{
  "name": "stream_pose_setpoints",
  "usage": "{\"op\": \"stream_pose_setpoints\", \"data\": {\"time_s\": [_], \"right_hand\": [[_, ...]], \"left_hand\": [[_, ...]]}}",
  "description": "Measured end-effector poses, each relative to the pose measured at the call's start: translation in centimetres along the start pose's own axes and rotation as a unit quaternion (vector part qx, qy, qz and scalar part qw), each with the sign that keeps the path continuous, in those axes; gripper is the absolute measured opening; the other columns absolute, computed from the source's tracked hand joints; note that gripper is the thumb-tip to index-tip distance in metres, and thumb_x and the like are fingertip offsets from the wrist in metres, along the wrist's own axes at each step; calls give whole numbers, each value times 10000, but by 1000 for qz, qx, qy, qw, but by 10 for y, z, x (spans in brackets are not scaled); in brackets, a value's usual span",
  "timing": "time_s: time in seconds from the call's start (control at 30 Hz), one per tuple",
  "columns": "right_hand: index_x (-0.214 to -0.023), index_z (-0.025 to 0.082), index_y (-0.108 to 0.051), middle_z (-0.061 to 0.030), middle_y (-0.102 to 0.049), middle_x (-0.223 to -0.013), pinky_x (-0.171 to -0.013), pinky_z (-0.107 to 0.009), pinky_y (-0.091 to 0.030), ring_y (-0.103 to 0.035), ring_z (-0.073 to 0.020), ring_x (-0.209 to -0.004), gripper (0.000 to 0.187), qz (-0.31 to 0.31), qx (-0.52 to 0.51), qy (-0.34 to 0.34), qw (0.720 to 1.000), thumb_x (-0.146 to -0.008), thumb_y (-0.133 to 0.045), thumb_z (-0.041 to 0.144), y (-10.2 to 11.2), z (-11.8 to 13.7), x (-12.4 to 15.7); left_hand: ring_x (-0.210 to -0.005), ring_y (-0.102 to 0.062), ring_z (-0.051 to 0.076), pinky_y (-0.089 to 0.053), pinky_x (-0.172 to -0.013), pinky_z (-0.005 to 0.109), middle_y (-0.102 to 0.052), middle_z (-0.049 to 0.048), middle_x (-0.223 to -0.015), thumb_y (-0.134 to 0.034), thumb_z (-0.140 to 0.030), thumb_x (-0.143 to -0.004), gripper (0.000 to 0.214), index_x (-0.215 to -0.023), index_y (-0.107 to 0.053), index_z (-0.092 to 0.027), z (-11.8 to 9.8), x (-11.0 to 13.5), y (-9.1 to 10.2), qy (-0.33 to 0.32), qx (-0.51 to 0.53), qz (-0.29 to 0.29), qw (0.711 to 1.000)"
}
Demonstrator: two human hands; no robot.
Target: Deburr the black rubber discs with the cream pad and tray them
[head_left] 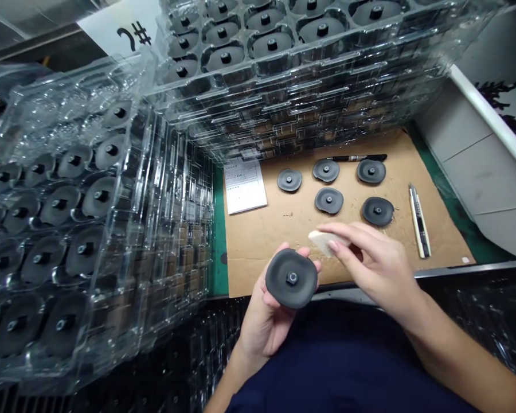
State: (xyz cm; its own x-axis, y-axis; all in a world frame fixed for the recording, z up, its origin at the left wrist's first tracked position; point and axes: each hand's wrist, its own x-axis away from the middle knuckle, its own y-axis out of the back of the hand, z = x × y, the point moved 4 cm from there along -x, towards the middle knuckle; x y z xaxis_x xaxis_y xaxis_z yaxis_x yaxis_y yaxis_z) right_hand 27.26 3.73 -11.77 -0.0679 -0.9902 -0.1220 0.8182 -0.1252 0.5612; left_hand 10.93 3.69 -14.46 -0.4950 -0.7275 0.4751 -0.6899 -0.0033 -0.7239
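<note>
A black dished disc with a raised centre hub (291, 279) rests in my left hand (272, 321), its hub side facing up and my fingers curled round its edge. Just to the right, my right hand (378, 267) pinches a small off-white pad (322, 241) between thumb and fingers. The pad is apart from the disc. Beyond my hands, several more black discs (329, 200) lie hub up on a sheet of brown cardboard (258, 246). The one closest to my right hand is a disc (377, 210) with a rough spot on its edge.
Tall stacks of clear plastic trays (275, 109) filled with black parts stand at the back, and more trays (112, 229) at the left. A white paper booklet (245, 186), a black pen (356, 158) and a utility knife (419, 221) lie on the cardboard. A white partition (490, 137) borders the right.
</note>
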Motion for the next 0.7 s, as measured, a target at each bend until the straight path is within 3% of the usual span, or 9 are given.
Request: {"op": "stream_pose_setpoints", "data": {"time_s": [0.07,0.13,0.27,0.37,0.43,0.57,0.7], "right_hand": [[-1164,228,-577,-11,-670,-1019,-753,-287,-406,-592,-138,-862,281,-12,-2,111,994,-902,-492,171,4,30,-6],[-1147,204,-582,-15,-680,-961,-723,-300,-385,-590,-142,-820,274,14,12,162,987,-901,-477,148,-1,48,-7],[-1078,182,-617,-19,-664,-820,-650,-313,-335,-551,-153,-714,252,68,103,86,989,-905,-440,135,-15,49,-11],[-1064,178,-626,-26,-669,-841,-637,-310,-323,-549,-145,-707,256,38,57,175,982,-924,-411,169,-16,55,-12],[-1098,185,-607,-22,-674,-914,-659,-302,-331,-570,-134,-757,255,26,12,191,981,-924,-422,165,-14,54,-11],[-1117,182,-595,-31,-672,-894,-680,-311,-325,-575,-147,-794,267,47,76,73,993,-913,-434,121,-14,45,-10],[-1093,197,-614,-19,-685,-861,-644,-310,-329,-574,-136,-726,245,25,44,189,981,-917,-447,162,-13,57,-15]], "left_hand": [[-1005,-613,224,-487,-872,294,-636,40,-1154,-790,-434,-583,600,-1134,-621,-266,2,-1,2,-6,-6,-18,1000],[-980,-607,183,-486,-835,235,-650,33,-1108,-813,-384,-577,604,-1135,-624,-252,3,-1,7,-12,-15,-50,999],[-952,-605,152,-489,-790,188,-651,13,-1102,-817,-313,-592,602,-1156,-612,-266,4,0,16,-34,-23,-107,993],[-1019,-585,164,-476,-856,196,-653,-6,-1068,-790,-339,-630,478,-1079,-651,-254,5,-1,14,-29,-10,-91,995],[-987,-594,160,-483,-844,192,-662,-9,-1009,-802,-329,-612,437,-1018,-673,-228,4,-2,12,-30,-15,-79,996],[-910,-613,127,-493,-776,162,-663,-4,-1051,-812,-308,-602,522,-1092,-644,-246,2,-2,12,-61,-16,-82,995],[-958,-609,113,-464,-816,133,-672,-21,-1020,-732,-307,-714,341,-1044,-669,-246,5,-2,10,-53,-2,-48,997]]}}
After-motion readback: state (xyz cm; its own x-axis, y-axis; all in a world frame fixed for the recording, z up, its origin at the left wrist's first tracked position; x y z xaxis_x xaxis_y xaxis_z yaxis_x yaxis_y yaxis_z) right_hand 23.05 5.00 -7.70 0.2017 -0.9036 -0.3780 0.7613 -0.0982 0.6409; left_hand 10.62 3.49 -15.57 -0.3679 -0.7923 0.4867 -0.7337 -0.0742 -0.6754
